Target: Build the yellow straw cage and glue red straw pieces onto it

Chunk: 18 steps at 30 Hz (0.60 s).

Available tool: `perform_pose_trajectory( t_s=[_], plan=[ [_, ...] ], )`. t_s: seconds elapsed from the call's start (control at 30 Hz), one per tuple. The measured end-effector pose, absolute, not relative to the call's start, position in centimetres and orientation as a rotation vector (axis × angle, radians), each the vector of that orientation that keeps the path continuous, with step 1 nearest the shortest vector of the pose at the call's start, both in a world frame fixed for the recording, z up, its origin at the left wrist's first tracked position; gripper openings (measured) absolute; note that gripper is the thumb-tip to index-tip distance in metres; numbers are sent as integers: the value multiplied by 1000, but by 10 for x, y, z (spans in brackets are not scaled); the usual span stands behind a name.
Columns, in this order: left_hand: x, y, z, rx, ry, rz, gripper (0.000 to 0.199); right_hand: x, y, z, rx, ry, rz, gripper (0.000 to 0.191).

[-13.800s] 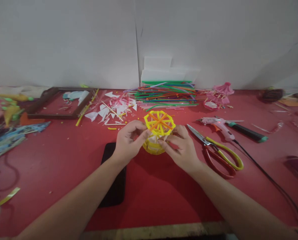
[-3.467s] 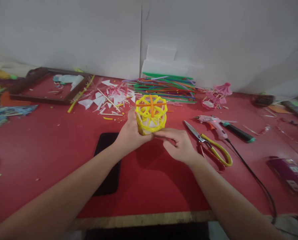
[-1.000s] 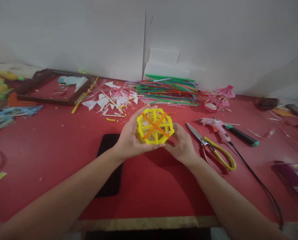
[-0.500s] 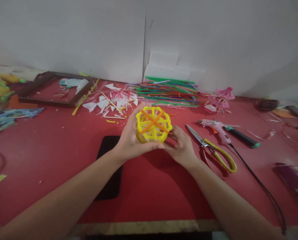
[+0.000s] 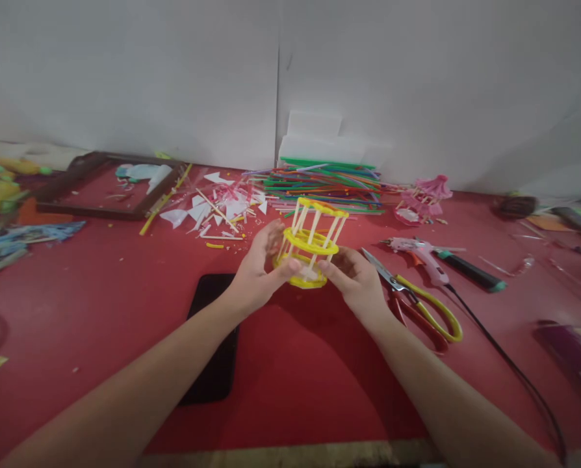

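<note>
A small yellow cage-like frame [image 5: 312,242] with pale upright sticks between yellow rings is held above the red table, tilted slightly to the right. My left hand [image 5: 264,270] grips its lower left side, thumb in front and the other fingers behind. On the lower right side, my right hand [image 5: 356,279] holds it too, its thumb at the front near the bottom ring. The fingers behind the frame are partly hidden.
Scissors [image 5: 420,299], a pink glue gun [image 5: 424,257] and a green-black tool [image 5: 470,270] lie right. Behind are colored sticks [image 5: 329,182], white scraps [image 5: 222,205] and a pink model [image 5: 427,195]. A black phone [image 5: 212,351], a brown frame [image 5: 90,211] and a purple object [image 5: 570,354] also lie there.
The yellow frame has been turned from its round face, with the orange cross, to a side view showing its sticks and rings. Both hands have shifted their hold on it.
</note>
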State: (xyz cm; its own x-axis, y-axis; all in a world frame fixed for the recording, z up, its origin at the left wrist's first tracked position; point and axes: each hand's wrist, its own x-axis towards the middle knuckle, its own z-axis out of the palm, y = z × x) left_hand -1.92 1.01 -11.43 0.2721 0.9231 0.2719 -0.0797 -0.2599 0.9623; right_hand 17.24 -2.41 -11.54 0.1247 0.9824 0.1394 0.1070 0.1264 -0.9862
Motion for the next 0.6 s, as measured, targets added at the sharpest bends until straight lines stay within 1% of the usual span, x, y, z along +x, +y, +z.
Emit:
perform_pose_trajectory(
  t_s=[0.07,0.13,0.23,0.3,0.4,0.6],
  plan=[
    [-17,8,-110,1541,836,1204,91,172,-26,-116,-1270,-1332,911,43],
    [-15,7,-104,1614,854,1196,90,171,-27,-117,-1294,-1455,829,43],
    [-13,5,-97,1654,889,1185,70,171,-29,-117,-1313,-1634,691,39],
    [-12,4,-96,1597,880,1191,62,171,-30,-115,-1310,-1709,623,36],
    [-13,6,-99,1513,841,1197,62,173,-32,-113,-1286,-1768,597,30],
    [-14,7,-100,1548,794,1189,65,180,-27,-117,-1238,-1862,529,21]
  ],
)
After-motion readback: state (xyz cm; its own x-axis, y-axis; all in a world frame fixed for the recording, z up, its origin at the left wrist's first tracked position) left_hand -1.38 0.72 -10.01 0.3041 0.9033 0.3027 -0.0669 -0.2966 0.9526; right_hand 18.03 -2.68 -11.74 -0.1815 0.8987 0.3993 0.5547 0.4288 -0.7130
